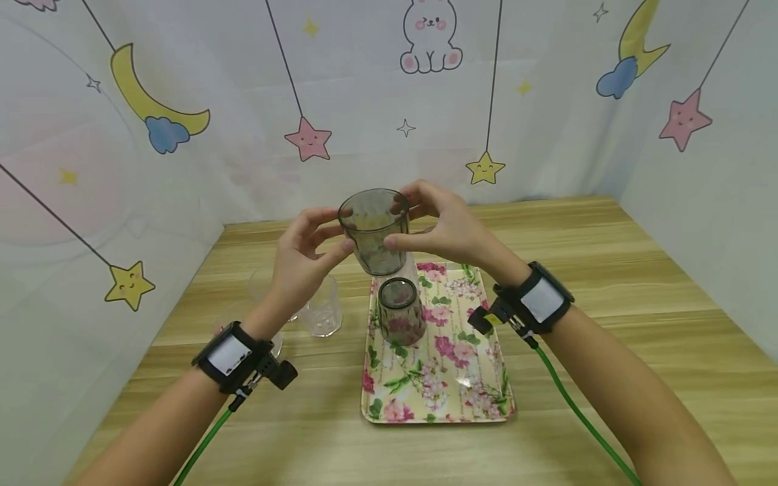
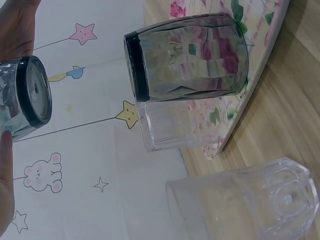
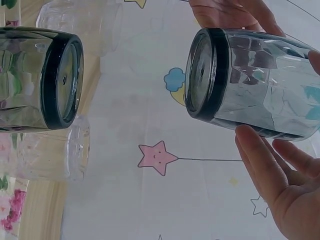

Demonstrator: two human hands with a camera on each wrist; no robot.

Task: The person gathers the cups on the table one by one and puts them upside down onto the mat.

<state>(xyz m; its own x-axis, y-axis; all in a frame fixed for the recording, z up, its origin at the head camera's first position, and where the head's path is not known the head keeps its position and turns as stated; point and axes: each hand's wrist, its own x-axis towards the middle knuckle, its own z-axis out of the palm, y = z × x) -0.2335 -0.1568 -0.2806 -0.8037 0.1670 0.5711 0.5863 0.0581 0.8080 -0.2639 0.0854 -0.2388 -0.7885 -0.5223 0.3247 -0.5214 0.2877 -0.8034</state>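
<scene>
Both hands hold a transparent grey glass (image 1: 373, 233) above the back of the floral tray (image 1: 437, 409), its mouth upward and slightly tilted. My left hand (image 1: 304, 250) grips its left side, thumb toward the front. On the right side, my right hand (image 1: 446, 223) has its thumb on the front wall and its fingers behind the rim. Below, a second grey glass (image 1: 401, 317) stands upside down on the tray's left part. Close behind that one is a clear glass (image 2: 172, 127), also upside down and partly hidden in the head view.
Left of the tray, clear glasses stand on the wooden table (image 1: 608, 270), one of them a clear glass (image 1: 322, 314) near my left forearm; others are partly hidden behind that arm. A white patterned curtain (image 1: 365, 88) encloses the back and sides. Green cables (image 1: 577, 405) run from both wrist cameras.
</scene>
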